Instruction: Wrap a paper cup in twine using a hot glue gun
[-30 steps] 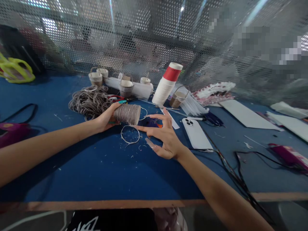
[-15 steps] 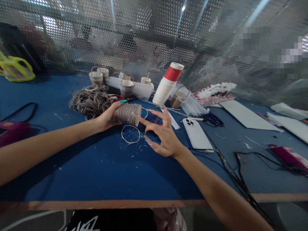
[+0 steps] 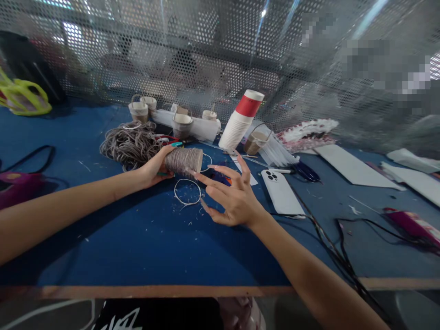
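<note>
My left hand (image 3: 156,168) is wrapped round a paper cup (image 3: 184,161) covered in grey-brown cord, lying on its side with its end toward the right. A thin white loop sticks out past that end. With fingers spread, my right hand (image 3: 233,197) hovers just right of the cup; its index fingertip is at or very near the cord winding, and I cannot tell whether it touches. Below the cup, a ring of white string (image 3: 187,203) lies on the blue table (image 3: 144,256). Behind my left hand sits a heap of grey cord (image 3: 129,144).
A tilted stack of white paper cups (image 3: 237,123) stands behind my hands. Several small cord-wrapped buckets, one being this bucket (image 3: 182,126), line the back. A white phone (image 3: 282,192) lies to the right, near black cables (image 3: 325,238) and a magenta glue gun (image 3: 412,224).
My right hand has shifted slightly, its index finger moving left and down along the cup's side and its thumb moving left. The left hand and cup have barely moved.
</note>
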Available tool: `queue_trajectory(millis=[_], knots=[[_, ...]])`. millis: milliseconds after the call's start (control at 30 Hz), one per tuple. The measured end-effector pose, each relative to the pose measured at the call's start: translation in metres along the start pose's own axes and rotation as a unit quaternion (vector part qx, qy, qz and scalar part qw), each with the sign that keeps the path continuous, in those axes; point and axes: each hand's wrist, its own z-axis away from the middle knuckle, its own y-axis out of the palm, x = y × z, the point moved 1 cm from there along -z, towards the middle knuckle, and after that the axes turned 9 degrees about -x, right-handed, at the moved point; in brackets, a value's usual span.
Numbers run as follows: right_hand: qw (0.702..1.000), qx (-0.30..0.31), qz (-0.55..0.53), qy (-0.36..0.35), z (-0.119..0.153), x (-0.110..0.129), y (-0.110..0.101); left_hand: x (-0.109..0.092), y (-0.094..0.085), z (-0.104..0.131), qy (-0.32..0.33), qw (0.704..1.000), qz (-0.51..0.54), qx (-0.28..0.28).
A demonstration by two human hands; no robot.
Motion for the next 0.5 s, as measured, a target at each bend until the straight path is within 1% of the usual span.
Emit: queue_trajectory(millis=[100, 200, 267, 333, 400, 500], knots=[[1.000, 0.012, -0.012, -0.010, 0.0019, 0.0004, 0.0011, -0.0004, -0.0002, -0.0011, 0.001, 1.000, 0.006, 0.002], [0.999, -0.008, -0.048, -0.018, 0.0044, 0.0015, 0.0001, -0.0008, -0.0010, -0.0014, 0.006, 1.000, 0.005, 0.004], [0.997, -0.036, -0.067, -0.002, 0.0049, 0.0027, -0.0008, -0.0012, -0.0013, -0.0008, 0.008, 1.000, 0.002, 0.007], [0.996, -0.047, -0.070, 0.038, 0.0039, 0.0035, -0.0003, -0.0017, -0.0008, 0.0000, 0.008, 1.000, -0.006, 0.015], [0.995, -0.021, -0.064, 0.072, 0.0020, 0.0034, 0.0019, -0.0025, 0.0005, 0.0006, 0.005, 1.000, -0.017, 0.021], [0.994, 0.033, -0.054, 0.088, -0.0002, 0.0015, 0.0046, -0.0037, 0.0027, 0.0005, -0.003, 0.999, -0.037, 0.022]])
